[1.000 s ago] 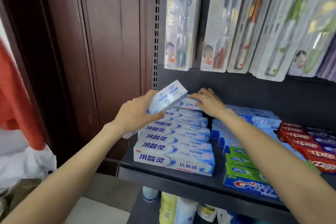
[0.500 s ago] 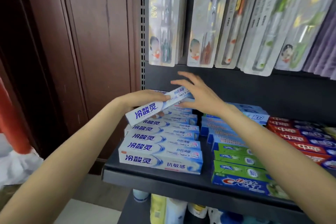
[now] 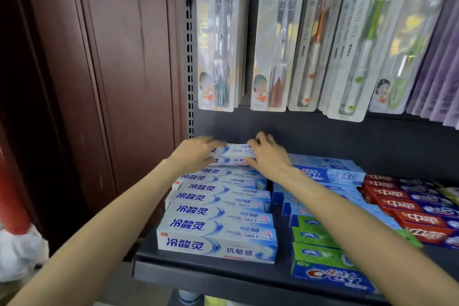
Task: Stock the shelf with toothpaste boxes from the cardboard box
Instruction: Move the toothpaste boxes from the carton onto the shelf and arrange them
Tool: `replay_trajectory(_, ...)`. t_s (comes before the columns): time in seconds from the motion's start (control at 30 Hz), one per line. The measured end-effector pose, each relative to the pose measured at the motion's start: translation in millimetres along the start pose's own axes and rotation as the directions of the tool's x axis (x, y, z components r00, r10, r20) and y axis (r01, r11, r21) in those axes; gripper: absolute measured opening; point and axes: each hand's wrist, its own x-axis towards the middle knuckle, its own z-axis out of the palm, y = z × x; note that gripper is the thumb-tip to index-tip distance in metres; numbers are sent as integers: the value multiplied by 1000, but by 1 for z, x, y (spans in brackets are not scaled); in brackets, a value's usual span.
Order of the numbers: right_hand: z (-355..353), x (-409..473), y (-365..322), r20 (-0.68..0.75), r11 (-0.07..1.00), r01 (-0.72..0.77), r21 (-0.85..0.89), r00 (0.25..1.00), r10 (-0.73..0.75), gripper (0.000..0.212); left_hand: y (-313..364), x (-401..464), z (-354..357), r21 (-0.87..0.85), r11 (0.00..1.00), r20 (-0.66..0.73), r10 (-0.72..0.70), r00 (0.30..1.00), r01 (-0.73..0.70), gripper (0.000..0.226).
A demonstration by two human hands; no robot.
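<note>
We reach both bare arms across a dark metal shelf (image 3: 198,271) to the far end of its left-hand row of white-and-blue toothpaste boxes (image 3: 218,226). Our left hand (image 3: 192,154) grips the left end of the farthest toothpaste box (image 3: 234,154), fingers curled over its top; our right hand (image 3: 269,156) holds the right end, fingers bent over the top edge and thumb against the near face. The box lies flat and lengthwise, across the shelf, atop the rear of the row and close to the dark back panel (image 3: 323,134).

The row runs from the near lip of the shelf to the back, each box stepped slightly behind the one before. Just right of it sit blue boxes (image 3: 330,174), with green Crest boxes (image 3: 320,256) nearer us and red boxes (image 3: 409,208) farther right.

Above the shelf hang toothbrush blister packs (image 3: 273,40), side by side. A brown wooden panelled door (image 3: 124,69) stands to the left of the shelving. Bottle tops (image 3: 188,295) show on the level below, mostly hidden.
</note>
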Motion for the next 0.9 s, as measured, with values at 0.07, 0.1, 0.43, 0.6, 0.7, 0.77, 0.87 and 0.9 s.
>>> replay_trajectory(0.07,5,1,0,-7,993,-12,-119,1000,11,50,0,7,9,61,997,-39,42,998,-39,44)
replay_trajectory(0.1,6,0,1,-10,992,-14,-124,1000,13,48,-1,9,12,72,997,-46,34,998,-31,44)
replay_trajectory(0.43,-43,-116,11,-336,973,181,143,934,-124,23,86,-62,-42,-173,968,-225,143,964,-183,47)
replay_trajectory(0.6,-59,-231,24,-369,943,172,285,927,-57,30,178,-116,-57,-267,897,-475,196,858,-353,31)
replay_trajectory(0.7,-52,-297,42,-374,934,206,292,923,-86,27,244,-140,-36,-361,837,-551,165,818,-412,28)
replay_trajectory(0.77,-38,-346,56,-337,924,244,295,931,-138,24,293,-161,-8,-406,812,-502,185,845,-419,27)
replay_trajectory(0.87,-1,-427,79,-129,911,232,340,972,-199,25,363,-202,48,-505,795,-293,209,933,-336,23)
replay_trajectory(0.9,15,-454,87,-24,908,196,370,979,-201,27,384,-216,68,-542,795,-206,187,960,-271,23)
